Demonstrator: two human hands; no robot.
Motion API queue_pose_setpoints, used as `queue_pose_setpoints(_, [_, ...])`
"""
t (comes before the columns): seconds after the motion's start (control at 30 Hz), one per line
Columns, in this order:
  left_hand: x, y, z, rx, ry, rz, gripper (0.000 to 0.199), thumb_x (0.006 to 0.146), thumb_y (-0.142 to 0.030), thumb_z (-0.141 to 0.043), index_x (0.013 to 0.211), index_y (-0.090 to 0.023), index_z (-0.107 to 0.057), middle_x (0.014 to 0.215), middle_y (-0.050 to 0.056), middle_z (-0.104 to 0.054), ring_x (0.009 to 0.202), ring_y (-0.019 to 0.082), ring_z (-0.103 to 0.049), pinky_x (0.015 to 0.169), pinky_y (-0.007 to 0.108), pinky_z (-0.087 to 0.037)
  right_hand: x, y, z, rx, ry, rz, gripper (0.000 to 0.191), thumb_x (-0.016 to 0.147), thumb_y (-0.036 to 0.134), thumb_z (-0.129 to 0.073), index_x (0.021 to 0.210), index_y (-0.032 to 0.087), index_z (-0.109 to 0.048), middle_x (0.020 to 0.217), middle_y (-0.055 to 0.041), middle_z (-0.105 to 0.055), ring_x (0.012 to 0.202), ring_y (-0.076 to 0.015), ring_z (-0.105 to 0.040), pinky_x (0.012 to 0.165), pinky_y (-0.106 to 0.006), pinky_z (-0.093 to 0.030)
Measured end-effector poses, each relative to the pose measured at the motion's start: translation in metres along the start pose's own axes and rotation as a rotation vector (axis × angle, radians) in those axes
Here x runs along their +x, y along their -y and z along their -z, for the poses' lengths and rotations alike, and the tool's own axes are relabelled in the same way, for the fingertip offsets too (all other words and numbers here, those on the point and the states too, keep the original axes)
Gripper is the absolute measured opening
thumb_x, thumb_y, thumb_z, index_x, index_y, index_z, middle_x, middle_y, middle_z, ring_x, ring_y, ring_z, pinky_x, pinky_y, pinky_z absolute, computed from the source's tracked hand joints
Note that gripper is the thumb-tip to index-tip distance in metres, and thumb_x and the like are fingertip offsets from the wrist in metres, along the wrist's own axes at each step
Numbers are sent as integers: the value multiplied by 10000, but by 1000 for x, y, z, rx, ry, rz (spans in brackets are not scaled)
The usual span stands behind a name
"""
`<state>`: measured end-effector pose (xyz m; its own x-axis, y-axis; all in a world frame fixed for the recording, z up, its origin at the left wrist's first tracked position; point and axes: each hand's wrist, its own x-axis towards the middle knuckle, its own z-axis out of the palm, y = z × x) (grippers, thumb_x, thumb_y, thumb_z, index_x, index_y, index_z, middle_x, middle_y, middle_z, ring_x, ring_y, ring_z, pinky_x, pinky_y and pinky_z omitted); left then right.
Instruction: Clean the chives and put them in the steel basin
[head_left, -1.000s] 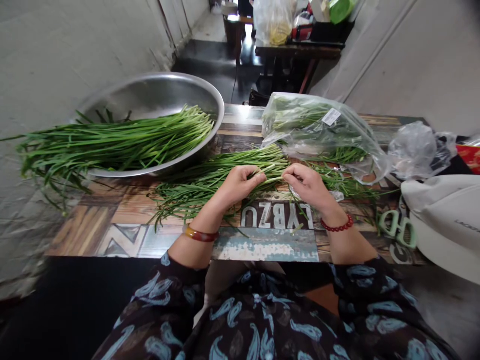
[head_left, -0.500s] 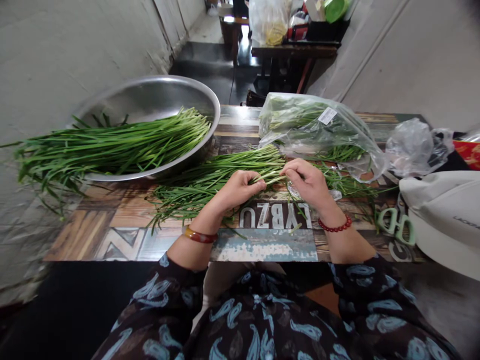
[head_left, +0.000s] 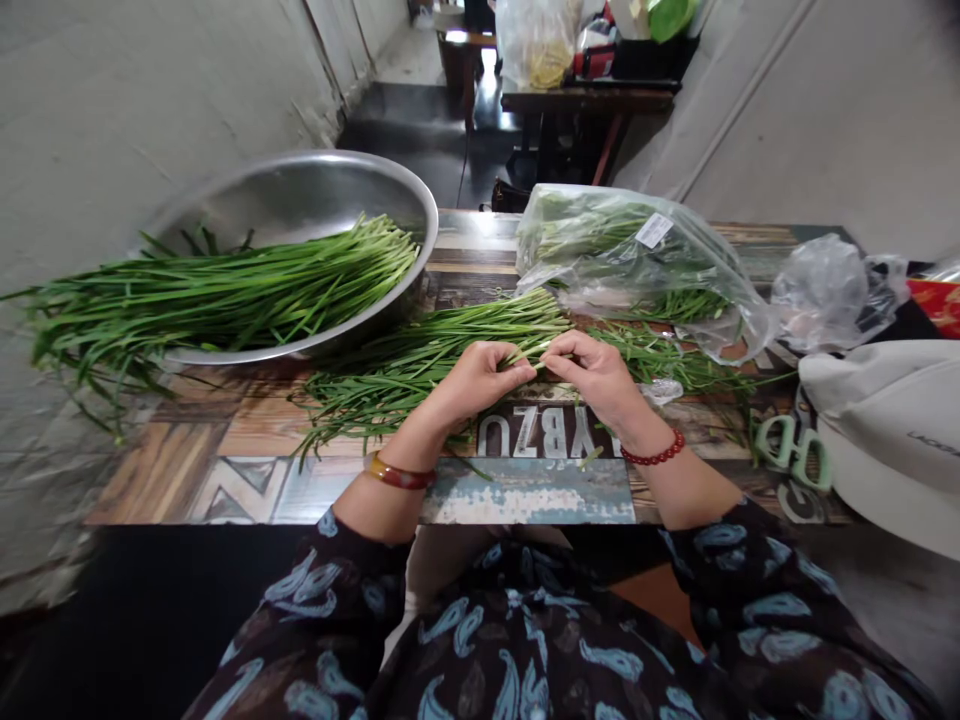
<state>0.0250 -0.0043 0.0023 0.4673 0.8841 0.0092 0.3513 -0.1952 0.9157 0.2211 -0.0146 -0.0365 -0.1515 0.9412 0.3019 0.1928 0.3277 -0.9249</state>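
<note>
While the left hand (head_left: pixel 484 378) pinches a few stalks (head_left: pixel 531 353) by thumb and fingers, the right hand (head_left: pixel 592 378) has its thumb and forefinger closed on their pale ends, the two grips just beside each other. Their long axis runs sideways, pale ends rightward, so the right hand is nearer those tips. Just beyond the left hand lies the pile (head_left: pixel 442 338), pale ends the same way; the bowl (head_left: pixel 427 245) stands behind it leftward, the bag (head_left: pixel 622 245) rightward.

The stalks (head_left: pixel 457 328) are green, the sleeves (head_left: pixel 319 610) blue-on-black paisley.
</note>
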Motion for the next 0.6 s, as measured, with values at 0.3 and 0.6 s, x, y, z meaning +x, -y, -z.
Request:
queue_pose_setpoints(0.3, [0,2,1,1,38,-2,268,797,-354,-631,650,-131,-612,584,-30,-482,591,92,-398,565,223,-309,4,1,18,52,-245,-100,283,853,491,-670,773,219,-671,710,8,-622,651,-136,-547,641,-283,-465])
queue_pose_setpoints(0.6, [0,4,0,-18,55,-4,298,817,-387,-611,677,-126,-638,595,-24,-503,599,96,-418,569,222,-331,-2,20,15,-604,72,308,118,896,362,-665,875,264,-727,991,-58,-733,947,-234,-640,913,-429,-451])
